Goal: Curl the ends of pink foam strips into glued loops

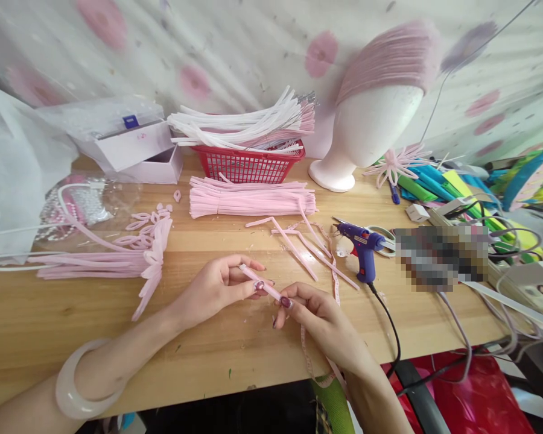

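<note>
Between my two hands, low over the front of the table, is a short length of pink pipe cleaner [271,290], slanting down to the right. My left hand [224,286] pinches its upper left end between thumb and fingers. The thumb and fingers of my right hand [319,316] close on the lower right end. Just beyond my hands lie several bent pink stems [294,248] and a pink measuring tape [335,280], part of which hangs over the front edge. A blue glue gun [365,253] stands to the right of them.
At the back are a red basket [248,166] of white stems, a pink stem bundle [253,199] and a white foam head [366,129]. Left are a pink stem flower [154,265], loops and white boxes [138,150]. Right are cables and coloured bundles [434,184].
</note>
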A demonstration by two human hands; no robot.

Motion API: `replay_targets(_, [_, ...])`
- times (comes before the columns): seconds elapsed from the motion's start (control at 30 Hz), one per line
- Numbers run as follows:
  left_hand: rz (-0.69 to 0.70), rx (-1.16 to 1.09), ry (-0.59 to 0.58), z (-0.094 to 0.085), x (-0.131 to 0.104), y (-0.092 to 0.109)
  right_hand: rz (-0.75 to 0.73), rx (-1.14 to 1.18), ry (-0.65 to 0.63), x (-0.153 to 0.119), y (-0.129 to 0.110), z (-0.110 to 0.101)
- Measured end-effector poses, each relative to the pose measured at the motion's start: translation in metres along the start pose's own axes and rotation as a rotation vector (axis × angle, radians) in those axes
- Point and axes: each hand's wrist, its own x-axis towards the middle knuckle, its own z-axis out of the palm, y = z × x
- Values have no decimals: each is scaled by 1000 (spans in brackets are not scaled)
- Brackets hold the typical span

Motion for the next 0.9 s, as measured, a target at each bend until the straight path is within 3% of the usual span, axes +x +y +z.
replay_targets(0.4, [65, 38, 114, 19, -5, -4, -102, -25, 34, -4, -2, 7])
replay_targets(0.47, [229, 181, 231, 22, -10, -5, -124, -19, 59, -6, -3, 7])
replay_targets(0.57, [563, 637, 445, 24, -21, -2, -154, 3, 85, -7, -4, 7])
replay_targets(0.63, [662, 878, 470, 24, -27, 1, -169, 20, 82, -7, -4, 7])
replay_targets(0.73, [633, 935, 431, 24, -32, 6, -187, 29, 77, -8, -5, 7])
replay_targets(0.9, [415, 715, 487, 22, -34, 10, -174, 33, 50, -11, -5, 8])
